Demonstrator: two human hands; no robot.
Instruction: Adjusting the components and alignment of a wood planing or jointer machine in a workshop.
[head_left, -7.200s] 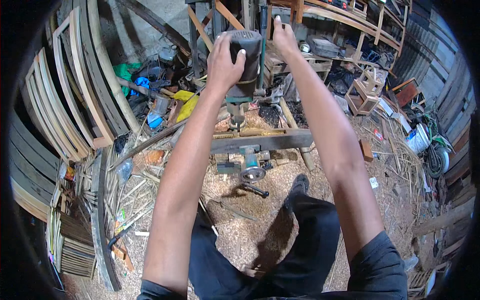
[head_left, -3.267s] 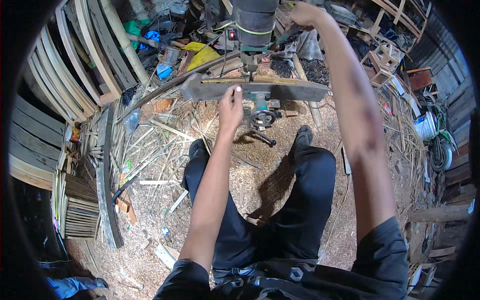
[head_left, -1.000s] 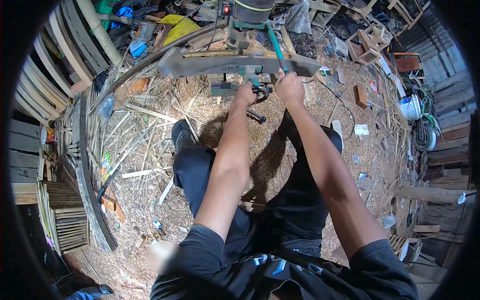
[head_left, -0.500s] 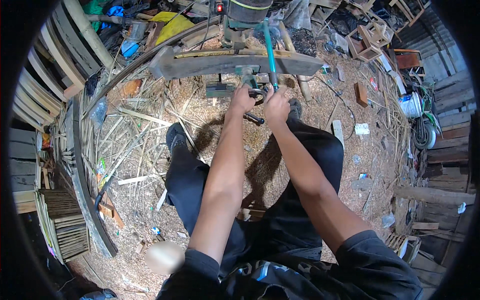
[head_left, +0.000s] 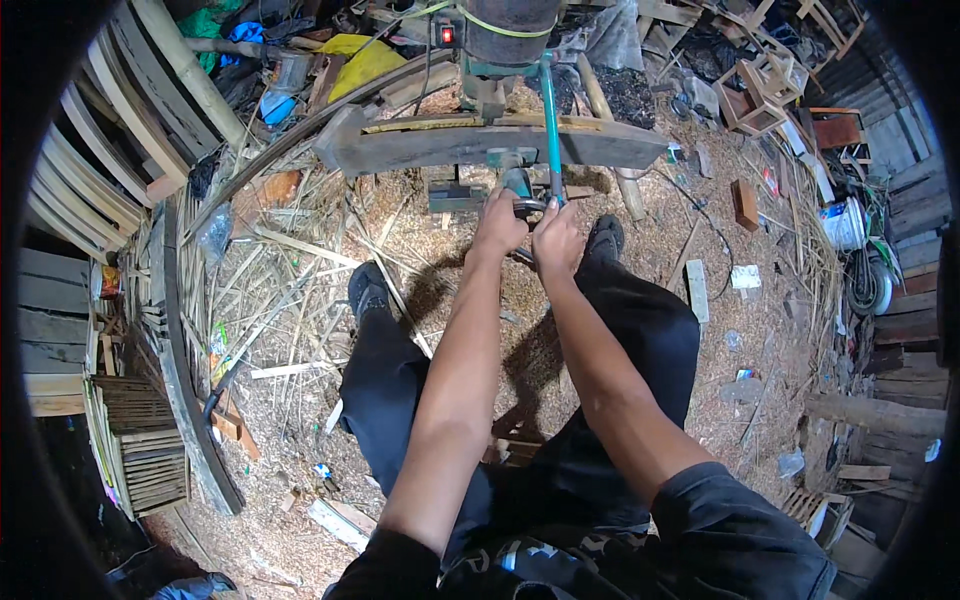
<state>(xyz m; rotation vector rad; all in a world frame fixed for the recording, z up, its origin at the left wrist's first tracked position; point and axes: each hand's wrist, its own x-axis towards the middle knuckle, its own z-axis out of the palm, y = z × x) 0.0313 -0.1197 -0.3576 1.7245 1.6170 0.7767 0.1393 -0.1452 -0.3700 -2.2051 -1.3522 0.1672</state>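
Note:
My left hand [head_left: 500,224] is closed on the dark rim of a round handwheel [head_left: 528,207], part of a green machine in front of my knees. Right beside it, my right hand [head_left: 558,240] wraps round the dark lower end of a long teal lever [head_left: 551,110]. A thick, slightly curved wooden beam [head_left: 430,150] lies across the machine just beyond both hands, with the lever passing over it. Below the beam, the green metal clamp [head_left: 514,172] shows. My fingers hide part of the wheel and the lever's end.
Behind the beam stands a dark motor housing [head_left: 508,32] with a red-lit switch [head_left: 447,36]. Sawdust and wood strips [head_left: 270,310] cover the floor. Curved boards [head_left: 105,165] lean at left; a brick-like block [head_left: 744,204] and a wooden stool [head_left: 755,95] are at right.
The whole view has shifted, so the machine, beam and hands appear lower and farther right. Both hands keep their holds; the dark rod below them is now more hidden.

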